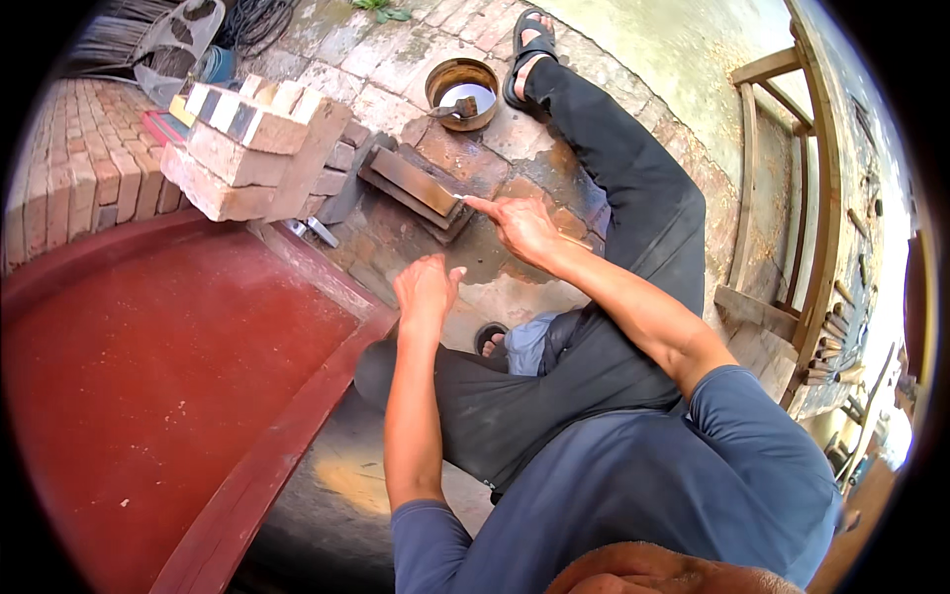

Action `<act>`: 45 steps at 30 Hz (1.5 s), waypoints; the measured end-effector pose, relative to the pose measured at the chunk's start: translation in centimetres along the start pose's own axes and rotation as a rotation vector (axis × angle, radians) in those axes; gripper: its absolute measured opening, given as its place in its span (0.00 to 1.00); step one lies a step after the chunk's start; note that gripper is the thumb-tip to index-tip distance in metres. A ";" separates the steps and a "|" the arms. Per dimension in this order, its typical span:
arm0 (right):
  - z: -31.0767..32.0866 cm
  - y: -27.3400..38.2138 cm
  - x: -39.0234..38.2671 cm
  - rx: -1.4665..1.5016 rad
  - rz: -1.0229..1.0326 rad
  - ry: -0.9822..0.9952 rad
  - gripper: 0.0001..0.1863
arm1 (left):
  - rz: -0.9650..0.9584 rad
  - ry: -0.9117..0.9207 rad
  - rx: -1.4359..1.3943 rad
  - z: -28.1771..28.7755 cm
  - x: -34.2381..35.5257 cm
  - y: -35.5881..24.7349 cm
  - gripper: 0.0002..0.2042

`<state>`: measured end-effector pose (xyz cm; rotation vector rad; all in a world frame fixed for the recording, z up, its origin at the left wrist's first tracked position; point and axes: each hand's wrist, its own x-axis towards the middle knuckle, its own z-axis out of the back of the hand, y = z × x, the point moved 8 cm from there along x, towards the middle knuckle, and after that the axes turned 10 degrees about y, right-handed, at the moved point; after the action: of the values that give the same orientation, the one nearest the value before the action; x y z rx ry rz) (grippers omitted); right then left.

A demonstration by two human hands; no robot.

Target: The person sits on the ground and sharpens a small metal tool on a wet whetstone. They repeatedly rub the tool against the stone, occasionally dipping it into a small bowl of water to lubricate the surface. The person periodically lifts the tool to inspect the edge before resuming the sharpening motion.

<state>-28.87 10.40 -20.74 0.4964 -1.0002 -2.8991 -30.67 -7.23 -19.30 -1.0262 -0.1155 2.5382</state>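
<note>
"Two hands I see. What is your right hand (524, 236) holding?"

"My pointing finger sticks out to the right end of a flat brown block (408, 178). One tiny shiny bit (457, 197) shows by the fingertip, and a thin pale stick (574, 241) pokes out by my wrist. My other fingers are tucked under, so I can't tell if they pinch anything, or if both bits are one thing."

"And your left hand (426, 287)?"

"It is nearer to me than the block. Its fingers bend down and its thumb stands apart. I can't see the palm, so I can't tell if something is in it."

"Where is the block?"

"Ahead of my hands, between the brick pile (247, 148) and my right leg (633, 158)."

"What else?"

"Past it is a round bowl (461, 71) with a dark lump inside, hard to make out. A red board (178, 396) is cut off on my left. Far right, the tools (836, 342) look blurry."
</note>
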 end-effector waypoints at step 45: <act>-6.4 0.6 7.0 -0.328 0.008 0.088 0.30 | 0.003 0.120 0.043 -2.1 11.2 5.8 0.18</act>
<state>-33.53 5.14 -27.12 0.5876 -0.4989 -2.9195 -38.48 -8.32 -29.39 -1.1594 -0.0259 2.4637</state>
